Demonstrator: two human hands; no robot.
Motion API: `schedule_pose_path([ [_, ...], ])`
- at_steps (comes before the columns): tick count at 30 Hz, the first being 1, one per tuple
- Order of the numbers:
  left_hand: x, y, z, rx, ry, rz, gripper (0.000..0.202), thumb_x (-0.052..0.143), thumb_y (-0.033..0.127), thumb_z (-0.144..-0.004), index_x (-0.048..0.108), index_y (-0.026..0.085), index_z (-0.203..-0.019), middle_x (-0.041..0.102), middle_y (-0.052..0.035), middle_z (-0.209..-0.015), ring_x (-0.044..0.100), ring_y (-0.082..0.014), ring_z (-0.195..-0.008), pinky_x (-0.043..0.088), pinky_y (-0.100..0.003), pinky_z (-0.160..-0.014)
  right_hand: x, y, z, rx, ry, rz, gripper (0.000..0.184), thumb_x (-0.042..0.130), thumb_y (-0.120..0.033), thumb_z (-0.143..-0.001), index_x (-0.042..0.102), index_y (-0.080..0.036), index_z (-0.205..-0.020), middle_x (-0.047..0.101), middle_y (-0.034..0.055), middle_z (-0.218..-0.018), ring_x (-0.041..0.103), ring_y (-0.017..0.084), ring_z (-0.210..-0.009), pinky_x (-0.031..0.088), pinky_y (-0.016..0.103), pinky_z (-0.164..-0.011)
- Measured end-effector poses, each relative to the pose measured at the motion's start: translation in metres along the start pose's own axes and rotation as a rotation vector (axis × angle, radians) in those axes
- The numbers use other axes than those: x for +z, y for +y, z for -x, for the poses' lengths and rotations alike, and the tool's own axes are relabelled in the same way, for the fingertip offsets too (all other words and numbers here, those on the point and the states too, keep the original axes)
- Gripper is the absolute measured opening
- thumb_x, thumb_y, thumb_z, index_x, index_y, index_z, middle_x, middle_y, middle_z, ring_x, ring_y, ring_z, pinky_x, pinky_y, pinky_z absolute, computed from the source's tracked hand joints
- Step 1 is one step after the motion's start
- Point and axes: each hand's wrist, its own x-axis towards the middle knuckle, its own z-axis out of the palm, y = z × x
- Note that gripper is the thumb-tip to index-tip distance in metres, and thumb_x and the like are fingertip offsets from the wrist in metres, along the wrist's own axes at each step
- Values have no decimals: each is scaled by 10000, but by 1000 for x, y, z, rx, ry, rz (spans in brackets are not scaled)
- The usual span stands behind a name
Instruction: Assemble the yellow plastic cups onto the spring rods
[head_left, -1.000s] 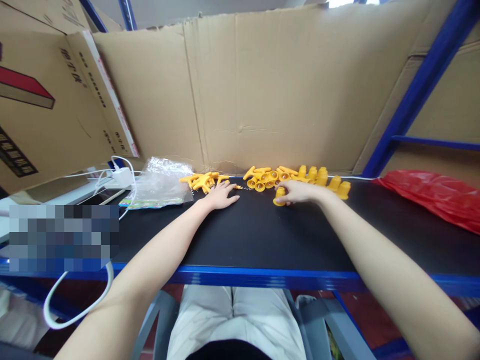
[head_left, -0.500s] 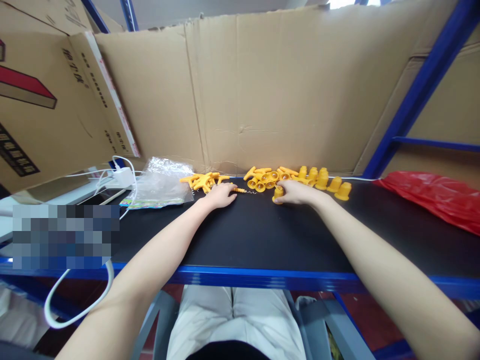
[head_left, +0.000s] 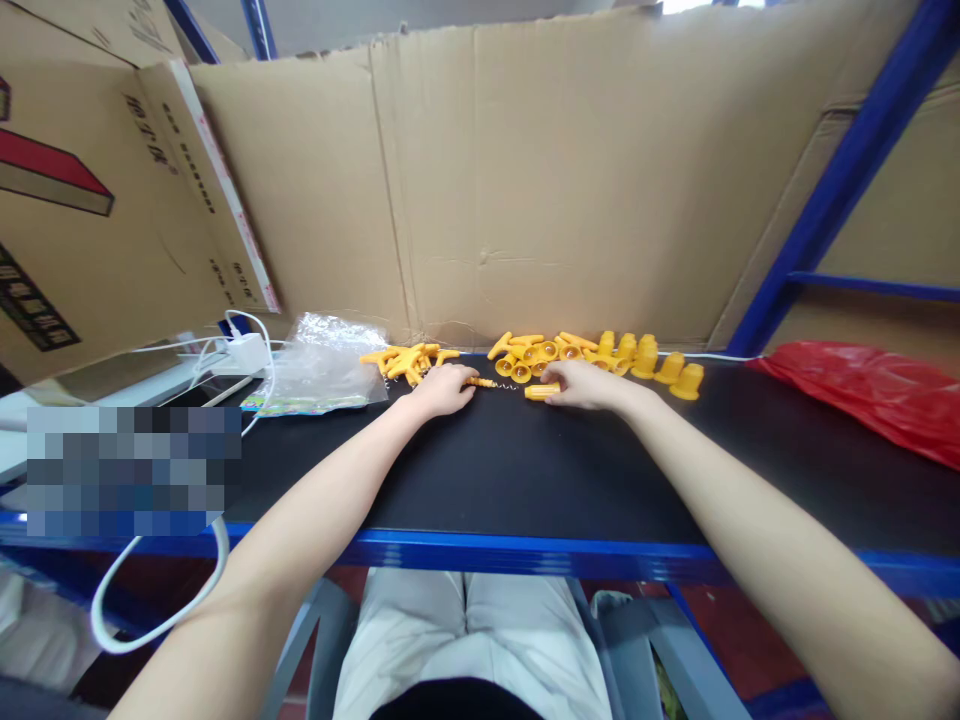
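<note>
My left hand (head_left: 444,388) rests on the black tabletop (head_left: 525,470), fingers curled over a small orange piece with a thin spring (head_left: 480,381) sticking out to the right. Just behind it lies a heap of orange T-shaped parts (head_left: 405,360). My right hand (head_left: 585,383) is closed on a yellow cap (head_left: 541,391) lying on its side on the table. Behind that hand sits a pile of yellow caps (head_left: 536,355), and a row of upright caps (head_left: 660,365) stands to its right.
A cardboard wall (head_left: 555,180) backs the table. A clear plastic bag (head_left: 322,365) and a white charger with cable (head_left: 244,352) lie at the left, a red plastic bag (head_left: 870,395) at the right. Blue shelf posts (head_left: 832,190) frame the right side.
The yellow cap under my right hand has gone from upright to lying on its side and shifted slightly left. My left hand closed in on the orange piece with the spring.
</note>
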Motion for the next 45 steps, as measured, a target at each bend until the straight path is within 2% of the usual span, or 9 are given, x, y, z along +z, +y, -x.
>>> schedule_pose_path([
  [4, 0, 0, 0, 8, 6, 4, 368, 428, 267, -809, 579, 157, -1126, 618, -81, -1126, 563, -209, -1030, 433, -316, -901, -1, 1, 1, 52, -62, 46, 510, 646, -322, -687, 557, -147, -1157, 605, 106, -1122, 577, 251, -966, 445, 315, -803],
  [14, 0, 4, 0, 28, -9, -7, 375, 423, 234, -808, 571, 160, -1144, 620, -76, -1122, 559, -207, -1020, 426, -323, -903, 0, -9, 2, -9, -20, 66, 318, 597, -267, -719, 613, -147, -1012, 648, 91, -960, 594, 226, -835, 439, 291, -704],
  [22, 0, 4, 0, 34, -10, 7, 375, 432, 243, -807, 567, 159, -1147, 618, -81, -1122, 558, -207, -1020, 422, -327, -900, 1, 0, -1, 38, 25, 60, 250, 594, -274, -710, 617, -159, -931, 648, 90, -899, 591, 224, -768, 419, 288, -624],
  [26, 1, 3, 0, 47, 3, 18, 364, 434, 235, -803, 578, 165, -1130, 625, -79, -1108, 559, -207, -1019, 420, -329, -904, 3, 1, -3, -15, 49, 52, 233, 589, -267, -715, 613, -158, -920, 647, 83, -874, 584, 206, -748, 410, 276, -615],
  [32, 4, 4, -1, 82, 16, 42, 359, 409, 237, -820, 571, 177, -1134, 627, -71, -1100, 566, -194, -1011, 424, -315, -901, 7, -10, -1, -106, 47, 0, 235, 578, -256, -732, 610, -143, -936, 639, 68, -829, 566, 174, -703, 398, 255, -602],
  [35, 5, 6, 0, 43, 42, 10, 413, 422, 240, -815, 506, 168, -1213, 581, -87, -1186, 526, -210, -1087, 396, -335, -941, 8, -13, -1, -126, 48, -16, 250, 581, -248, -731, 613, -138, -953, 631, 58, -806, 559, 166, -692, 398, 254, -611],
  [38, 5, 5, 2, -78, 62, -33, 494, 444, 274, -810, 415, 162, -1290, 533, -114, -1248, 489, -245, -1135, 381, -379, -952, 9, -12, -2, -131, 58, -27, 257, 586, -262, -729, 614, -139, -953, 624, 50, -784, 551, 163, -672, 394, 254, -597],
  [41, 3, 3, 3, -133, 16, -37, 498, 449, 300, -805, 418, 172, -1286, 575, -116, -1180, 533, -255, -1067, 409, -395, -903, 10, -11, -2, -141, 68, -46, 241, 587, -261, -729, 611, -145, -939, 617, 39, -755, 544, 153, -650, 389, 248, -582],
  [45, 0, 6, 2, -102, 12, 30, 476, 465, 306, -782, 472, 181, -1240, 641, -83, -1014, 583, -225, -947, 451, -333, -808, 13, -13, -3, -163, 107, -66, 199, 578, -246, -739, 608, -142, -906, 604, 34, -739, 533, 139, -633, 384, 238, -573],
])
